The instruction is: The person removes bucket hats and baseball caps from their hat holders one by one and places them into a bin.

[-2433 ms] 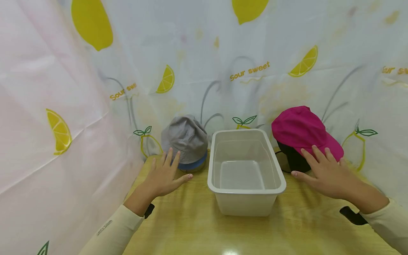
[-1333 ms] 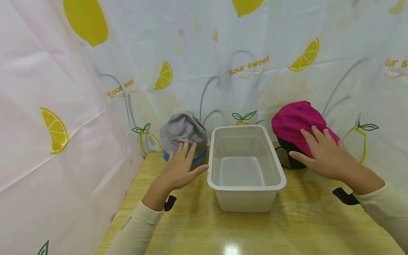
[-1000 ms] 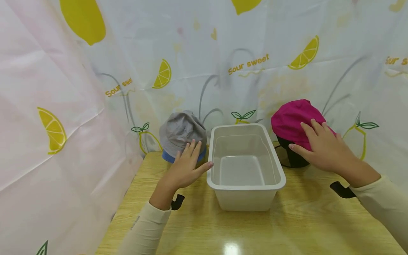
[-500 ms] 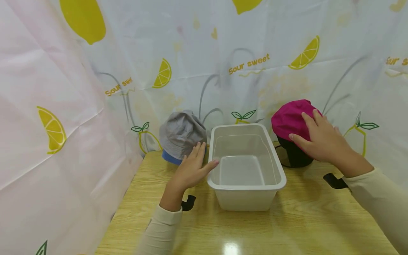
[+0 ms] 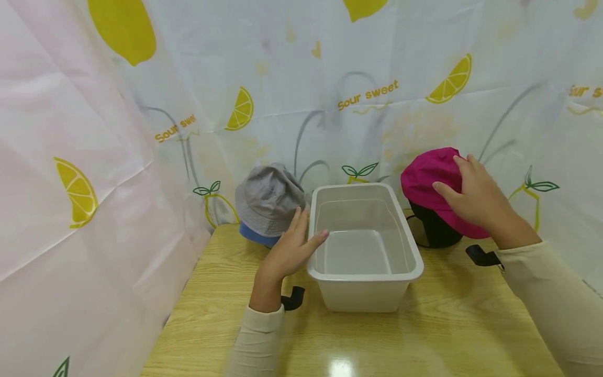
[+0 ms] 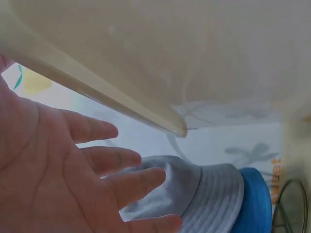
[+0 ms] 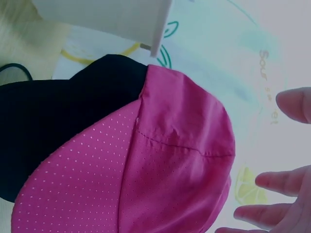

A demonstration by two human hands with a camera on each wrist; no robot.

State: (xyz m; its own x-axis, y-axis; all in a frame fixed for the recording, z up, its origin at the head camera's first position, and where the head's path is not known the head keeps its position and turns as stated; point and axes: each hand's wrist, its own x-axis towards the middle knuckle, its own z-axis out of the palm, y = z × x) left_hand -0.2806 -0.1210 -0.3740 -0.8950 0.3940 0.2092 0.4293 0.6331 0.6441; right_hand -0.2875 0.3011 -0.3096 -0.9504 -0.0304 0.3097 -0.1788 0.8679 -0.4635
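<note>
My left hand (image 5: pixel 288 252) is held open along the left side of a beige plastic tub (image 5: pixel 363 293), its thumb overlapping the rim in the head view. Behind those fingertips sits a grey bucket hat (image 5: pixel 270 196) with a blue hat (image 5: pixel 256 235) showing under its brim; the left wrist view shows the palm and spread fingers free of the hats. On the right, my open right hand (image 5: pixel 482 199) hovers over a magenta cap (image 5: pixel 428 175), which rests on a black hat (image 5: pixel 435 228). In the right wrist view the fingers (image 7: pixel 284 182) stand apart from the magenta cap (image 7: pixel 180 141).
All this stands on a wooden table (image 5: pixel 207 324). A white curtain with lemon prints (image 5: pixel 278 63) hangs behind and along the left side. Part of a dark loop (image 5: pixel 414 230) lies between the tub and the black hat.
My left hand has moved right, from before the grey hat to the tub's rim. My right hand has risen and shifted left over the magenta cap. Hats and tub stay in place.
</note>
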